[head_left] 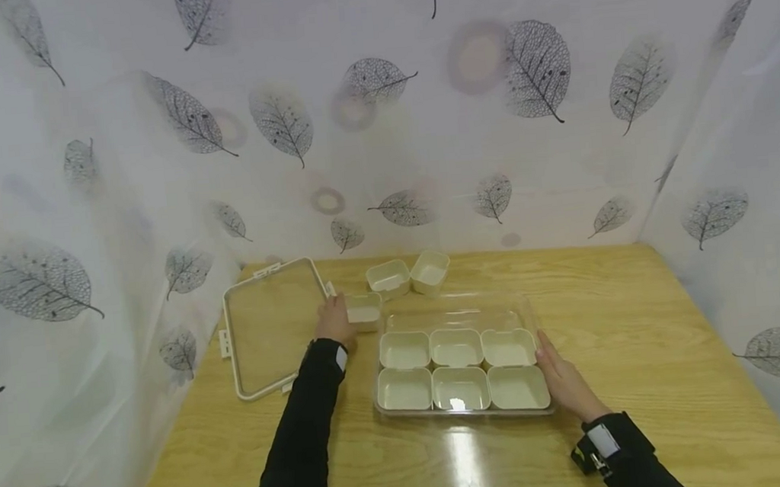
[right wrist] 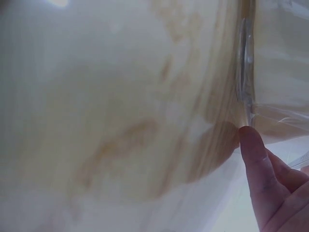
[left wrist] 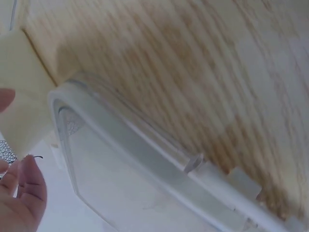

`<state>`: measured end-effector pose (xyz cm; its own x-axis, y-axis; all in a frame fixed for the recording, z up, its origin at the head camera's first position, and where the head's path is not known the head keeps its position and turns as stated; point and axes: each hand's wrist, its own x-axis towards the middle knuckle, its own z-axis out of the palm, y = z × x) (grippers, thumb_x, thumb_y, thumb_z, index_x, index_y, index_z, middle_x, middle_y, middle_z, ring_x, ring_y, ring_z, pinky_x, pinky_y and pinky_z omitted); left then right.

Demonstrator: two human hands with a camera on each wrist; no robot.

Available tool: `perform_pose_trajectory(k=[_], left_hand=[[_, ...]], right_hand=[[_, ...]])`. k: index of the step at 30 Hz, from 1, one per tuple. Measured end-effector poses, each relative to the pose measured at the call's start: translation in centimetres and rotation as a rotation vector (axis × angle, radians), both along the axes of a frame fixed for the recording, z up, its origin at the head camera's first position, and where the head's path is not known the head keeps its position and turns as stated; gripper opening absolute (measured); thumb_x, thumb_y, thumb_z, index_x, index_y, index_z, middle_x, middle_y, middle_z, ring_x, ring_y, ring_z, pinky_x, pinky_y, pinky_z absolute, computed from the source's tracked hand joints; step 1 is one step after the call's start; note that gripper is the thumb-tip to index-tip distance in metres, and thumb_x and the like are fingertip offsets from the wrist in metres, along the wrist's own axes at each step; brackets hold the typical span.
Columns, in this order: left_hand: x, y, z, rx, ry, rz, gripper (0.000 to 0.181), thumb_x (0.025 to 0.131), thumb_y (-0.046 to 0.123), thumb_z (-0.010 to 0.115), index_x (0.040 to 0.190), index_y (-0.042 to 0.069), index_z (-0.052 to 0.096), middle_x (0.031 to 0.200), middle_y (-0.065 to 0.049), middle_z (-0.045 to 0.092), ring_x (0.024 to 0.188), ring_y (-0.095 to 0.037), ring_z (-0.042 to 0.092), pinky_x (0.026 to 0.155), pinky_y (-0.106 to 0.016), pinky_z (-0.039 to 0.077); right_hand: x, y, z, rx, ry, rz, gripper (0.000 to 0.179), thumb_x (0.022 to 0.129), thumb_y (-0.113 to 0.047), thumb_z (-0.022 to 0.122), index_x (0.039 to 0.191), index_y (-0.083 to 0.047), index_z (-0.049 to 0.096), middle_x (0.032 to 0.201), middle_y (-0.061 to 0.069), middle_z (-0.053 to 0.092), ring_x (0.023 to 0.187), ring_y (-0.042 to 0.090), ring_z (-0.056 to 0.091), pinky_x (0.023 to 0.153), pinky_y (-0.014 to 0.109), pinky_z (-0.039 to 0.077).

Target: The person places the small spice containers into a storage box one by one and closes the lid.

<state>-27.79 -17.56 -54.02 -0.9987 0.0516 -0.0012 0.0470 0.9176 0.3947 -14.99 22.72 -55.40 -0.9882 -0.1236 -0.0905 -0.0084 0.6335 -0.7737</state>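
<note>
1. The clear box (head_left: 454, 321) is on the table (head_left: 644, 330), in front of the person, with six cream cups (head_left: 459, 387) inside in two rows of three; the strip behind them holds none.
2. The right hand (head_left: 566, 379) rests against the box's right side, fingers fairly straight, gripping nothing I can see.
3. Left of the box, the left hand (head_left: 334, 323) is at a loose cup (head_left: 364, 314); from here I can't tell whether its fingers have closed on it.
4. Two more cups (head_left: 388, 278) sit behind that one.
5. The framed lid (head_left: 276, 329) lies off the box, farther left.
6. Packing, I'd judge, is past halfway: six in, three out, lid not on.
</note>
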Motion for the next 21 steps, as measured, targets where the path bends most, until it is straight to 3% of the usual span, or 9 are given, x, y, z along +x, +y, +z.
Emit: perform_pose_trajectory(k=[5, 8, 11, 12, 13, 16, 17, 19, 21], left_hand=[[-0.8, -0.4, -0.3, 0.03, -0.058, -0.019, 0.077, 0.07, 0.011, 0.068, 0.134, -0.005, 0.028, 0.133, -0.025, 0.029, 0.118, -0.043, 0.029, 0.094, -0.049, 0.034], [-3.3, -2.0, -4.0, 0.072, -0.058, -0.101, 0.095, 0.069, 0.035, 0.072, 0.138, -0.002, 0.018, 0.138, -0.024, 0.021, 0.124, -0.039, 0.022, 0.102, -0.042, 0.025], [-6.7, -4.1, -9.3, 0.047, -0.023, -0.22, 0.11, 0.064, 0.054, 0.07, 0.138, -0.003, 0.014, 0.139, -0.024, 0.019, 0.126, -0.037, 0.021, 0.104, -0.04, 0.021], [-8.2, -4.9, -11.4, 0.037, -0.022, -0.24, 0.112, 0.061, 0.055, 0.071, 0.138, -0.004, 0.015, 0.138, -0.025, 0.022, 0.125, -0.038, 0.022, 0.104, -0.041, 0.022], [-9.2, -5.3, -12.5, 0.014, -0.038, -0.249, 0.108, 0.062, 0.049, 0.074, 0.137, -0.004, 0.018, 0.136, -0.025, 0.026, 0.124, -0.038, 0.026, 0.102, -0.043, 0.024], [-11.6, -6.5, -15.8, -0.051, 0.048, -0.306, 0.089, 0.063, 0.032, 0.076, 0.129, -0.006, 0.03, 0.123, -0.025, 0.039, 0.113, -0.038, 0.037, 0.095, -0.043, 0.033], [-12.0, -6.7, -16.1, -0.064, 0.03, -0.31, 0.088, 0.063, 0.029, 0.077, 0.13, -0.005, 0.031, 0.124, -0.024, 0.04, 0.113, -0.038, 0.038, 0.095, -0.043, 0.033], [-12.4, -6.9, -16.3, -0.071, 0.068, -0.331, 0.084, 0.063, 0.027, 0.076, 0.127, -0.005, 0.034, 0.118, -0.025, 0.042, 0.11, -0.037, 0.04, 0.097, -0.039, 0.032], [-12.2, -6.9, -15.6, -0.068, 0.067, -0.335, 0.085, 0.062, 0.032, 0.077, 0.127, -0.004, 0.035, 0.119, -0.025, 0.041, 0.111, -0.036, 0.039, 0.099, -0.036, 0.031]], right_hand=[[0.0, 0.0, -0.1, -0.002, 0.004, -0.002, 0.057, 0.098, -0.035, 0.019, 0.139, 0.003, 0.007, 0.137, 0.03, 0.018, 0.119, 0.046, 0.027, 0.098, 0.056, 0.02], [0.0, -0.1, -0.1, -0.017, -0.008, -0.005, 0.058, 0.097, -0.036, 0.018, 0.14, 0.002, 0.006, 0.138, 0.029, 0.016, 0.121, 0.046, 0.024, 0.099, 0.056, 0.018], [0.0, -0.2, -0.1, -0.025, -0.015, -0.004, 0.059, 0.097, -0.038, 0.018, 0.14, 0.001, 0.006, 0.139, 0.028, 0.014, 0.122, 0.046, 0.021, 0.1, 0.055, 0.016], [0.0, -0.3, -0.1, -0.025, -0.021, -0.004, 0.059, 0.097, -0.038, 0.018, 0.14, 0.001, 0.005, 0.139, 0.028, 0.013, 0.123, 0.046, 0.02, 0.1, 0.055, 0.015], [0.0, -0.3, -0.2, -0.028, -0.025, -0.004, 0.059, 0.097, -0.037, 0.018, 0.14, 0.0, 0.005, 0.139, 0.028, 0.013, 0.123, 0.046, 0.02, 0.1, 0.056, 0.015], [0.1, -0.3, -0.1, -0.017, -0.024, -0.01, 0.058, 0.098, -0.036, 0.019, 0.14, 0.0, 0.005, 0.139, 0.029, 0.015, 0.121, 0.046, 0.024, 0.099, 0.057, 0.018], [0.2, -0.3, -0.1, -0.011, -0.024, -0.014, 0.057, 0.098, -0.036, 0.019, 0.14, 0.0, 0.006, 0.138, 0.029, 0.016, 0.12, 0.046, 0.025, 0.098, 0.057, 0.018], [0.2, -0.2, 0.0, -0.009, -0.017, -0.018, 0.057, 0.098, -0.035, 0.019, 0.14, 0.0, 0.006, 0.138, 0.03, 0.018, 0.12, 0.047, 0.026, 0.098, 0.057, 0.019], [0.1, -0.1, 0.0, -0.002, -0.011, -0.02, 0.057, 0.098, -0.035, 0.019, 0.14, 0.0, 0.006, 0.137, 0.03, 0.018, 0.119, 0.047, 0.026, 0.097, 0.058, 0.02]])
